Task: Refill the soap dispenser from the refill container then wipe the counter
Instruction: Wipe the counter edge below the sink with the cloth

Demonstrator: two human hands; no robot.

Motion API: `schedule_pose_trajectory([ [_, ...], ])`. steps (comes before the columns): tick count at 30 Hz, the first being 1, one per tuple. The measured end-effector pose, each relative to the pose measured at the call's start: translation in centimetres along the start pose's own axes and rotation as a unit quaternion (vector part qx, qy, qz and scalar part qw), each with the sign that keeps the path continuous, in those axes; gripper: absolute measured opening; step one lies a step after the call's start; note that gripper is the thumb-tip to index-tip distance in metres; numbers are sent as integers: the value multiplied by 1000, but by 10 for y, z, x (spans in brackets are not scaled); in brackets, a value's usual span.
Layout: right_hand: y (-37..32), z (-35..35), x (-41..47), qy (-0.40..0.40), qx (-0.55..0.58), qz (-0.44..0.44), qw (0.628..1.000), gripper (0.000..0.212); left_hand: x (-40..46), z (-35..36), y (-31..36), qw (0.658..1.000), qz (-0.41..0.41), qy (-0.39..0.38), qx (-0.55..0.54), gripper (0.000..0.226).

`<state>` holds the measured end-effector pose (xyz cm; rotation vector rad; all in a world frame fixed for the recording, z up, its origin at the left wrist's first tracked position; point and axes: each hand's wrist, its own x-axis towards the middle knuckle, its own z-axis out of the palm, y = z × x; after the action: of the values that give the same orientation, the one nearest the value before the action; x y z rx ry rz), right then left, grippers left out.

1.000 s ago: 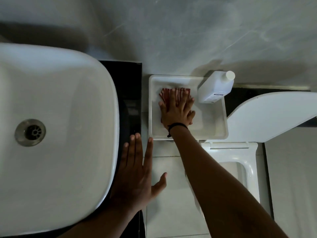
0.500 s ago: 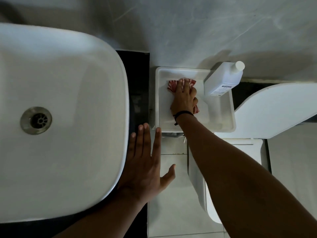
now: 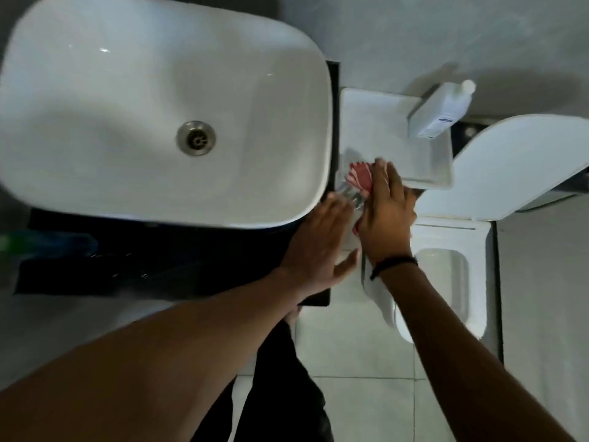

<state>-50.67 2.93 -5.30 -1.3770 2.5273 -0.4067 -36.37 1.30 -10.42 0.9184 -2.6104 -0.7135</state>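
Note:
My right hand (image 3: pixel 385 215) grips a red-and-white striped cloth (image 3: pixel 360 177) just off the near left corner of a white tray (image 3: pixel 376 116). A white refill bottle (image 3: pixel 441 111) with a white cap leans on the tray's far right corner against the wall. My left hand (image 3: pixel 318 247) lies flat, fingers apart, on the dark counter edge (image 3: pixel 223 260) beside the white basin (image 3: pixel 159 106), close to my right hand. I see no soap dispenser in this view.
The basin with its metal drain (image 3: pixel 196 137) fills the left. A white toilet (image 3: pixel 446 275) with its lid (image 3: pixel 516 167) raised stands at the right. Pale floor tiles (image 3: pixel 350 362) lie below. A blurred green and blue object (image 3: pixel 47 242) sits at the counter's left.
My right hand has drawn the cloth back from the tray's middle to its near left corner. The view has swung left and down, and my left hand has stayed on the counter edge.

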Motion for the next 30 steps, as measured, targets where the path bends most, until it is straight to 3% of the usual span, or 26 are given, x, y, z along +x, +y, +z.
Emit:
schedule_pose_trajectory([
  [2, -19, 10, -44, -22, 12, 2, 1000, 62, -51, -15, -3, 1000, -5, 16, -13, 76],
  [5, -45, 41, -92, -74, 20, 24, 997, 55, -126, -44, -37, 995, -84, 57, 23, 80],
  [9, -81, 87, -116, -96, -23, 95, 991, 63, -184, -78, -113, 954, -263, 22, 146, 110],
  [12, -107, 111, -110, -60, -14, 149, 987, 62, -198, -89, -154, 936, -304, -11, 174, 127],
  [13, -109, 117, -112, -74, -28, 109, 991, 61, -199, -90, -160, 938, -299, -14, 173, 128],
  [16, -75, 121, -132, -110, -116, -161, 974, 61, -197, -85, -167, 943, -283, -4, 175, 129],
  [17, -58, 116, -133, -112, -127, -187, 968, 61, -196, -83, -167, 942, -287, 1, 177, 130],
  [18, -45, 112, -131, -100, -126, -159, 974, 62, -196, -81, -167, 940, -291, 5, 176, 130],
  [20, -47, 110, -124, -46, -99, 5, 994, 63, -197, -78, -168, 939, -295, 16, 176, 131],
  [22, -81, 120, -116, -1, -45, 161, 986, 63, -197, -76, -168, 940, -292, 22, 178, 132],
  [23, -98, 124, -114, -9, -28, 180, 983, 64, -197, -77, -168, 940, -291, 25, 177, 131],
  [24, -109, 128, -117, -32, -27, 142, 989, 64, -198, -78, -168, 940, -291, 29, 174, 131],
  [25, -108, 131, -124, -57, -49, 48, 996, 63, -199, -80, -167, 941, -291, 32, 170, 131],
  [27, -88, 125, -135, -109, -101, -156, 976, 62, -205, -81, -165, 941, -294, 39, 166, 128],
  [28, -76, 118, -135, -117, -111, -185, 969, 62, -210, -80, -163, 940, -296, 42, 167, 126],
  [29, -69, 116, -134, -105, -110, -157, 976, 62, -215, -78, -161, 937, -302, 44, 168, 124],
  [30, -70, 116, -133, -81, -95, -75, 989, 63, -221, -76, -158, 933, -314, 45, 168, 122],
])
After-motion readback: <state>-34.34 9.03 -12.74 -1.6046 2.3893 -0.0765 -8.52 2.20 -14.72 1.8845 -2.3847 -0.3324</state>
